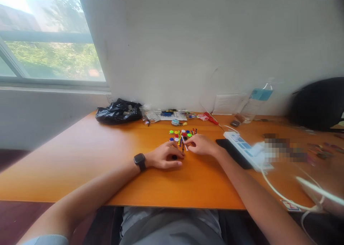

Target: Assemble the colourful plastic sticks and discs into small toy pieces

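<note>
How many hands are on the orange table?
2. The left hand, wearing a black watch, rests beside a small black piece; the right hand is just right of it, fingers at the coloured sticks.

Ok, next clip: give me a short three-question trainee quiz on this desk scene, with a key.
1. True or false: the watch sits on the person's left wrist.
2. The black bag lies to which side of the coloured discs? A left, B right, C nearer the person.
3. Which hand is closer to the white power strip?
Key: 1 true; 2 A; 3 the right hand.
</note>
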Available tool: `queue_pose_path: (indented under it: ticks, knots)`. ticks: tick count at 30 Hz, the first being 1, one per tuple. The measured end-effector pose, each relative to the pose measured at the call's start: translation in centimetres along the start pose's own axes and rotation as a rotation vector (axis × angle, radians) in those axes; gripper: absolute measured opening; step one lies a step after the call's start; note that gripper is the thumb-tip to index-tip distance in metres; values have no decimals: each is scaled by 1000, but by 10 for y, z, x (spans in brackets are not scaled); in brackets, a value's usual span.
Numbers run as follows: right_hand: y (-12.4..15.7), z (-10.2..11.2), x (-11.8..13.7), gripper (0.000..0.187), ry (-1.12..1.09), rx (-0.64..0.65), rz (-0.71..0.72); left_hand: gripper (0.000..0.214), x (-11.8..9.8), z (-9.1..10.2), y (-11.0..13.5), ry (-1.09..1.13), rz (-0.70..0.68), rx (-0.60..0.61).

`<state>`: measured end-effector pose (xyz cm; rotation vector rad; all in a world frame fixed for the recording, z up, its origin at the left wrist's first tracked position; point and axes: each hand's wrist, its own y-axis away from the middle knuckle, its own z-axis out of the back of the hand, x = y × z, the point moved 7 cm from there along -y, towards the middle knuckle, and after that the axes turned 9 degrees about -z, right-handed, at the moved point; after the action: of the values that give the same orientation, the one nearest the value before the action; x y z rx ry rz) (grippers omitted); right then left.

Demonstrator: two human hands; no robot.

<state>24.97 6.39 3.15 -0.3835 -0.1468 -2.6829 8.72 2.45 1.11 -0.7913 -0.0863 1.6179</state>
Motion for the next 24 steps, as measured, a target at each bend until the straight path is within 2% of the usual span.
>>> queue_pose_path:
  ticks: [6, 9, 12, 15, 17, 20, 24]
  knots:
    - [-1, -2, -1, 49, 4, -2, -50, 43, -3, 1, 0, 8, -2, 0]
    - [-1, -1, 0, 46, -23, -44, -43, 38, -6, 4, 0, 6, -10, -22]
    - [-2, 1, 2, 38, -98, -85, -12, 28, 0, 13, 2, -28, 38, -142]
    - [-4, -6, 4, 29, -175, -21, 48, 23, 15, 22, 10, -28, 200, -270]
    - [-5, -13, 4, 27, -201, 47, 76, 24, 23, 19, 12, 38, 269, -233]
    - [-6, -20, 3, 27, -229, 87, 93, 25, 23, 14, 11, 118, 266, -151]
    - [-6, -24, 6, 26, -295, 107, 123, 24, 22, 16, 9, 165, 287, -182]
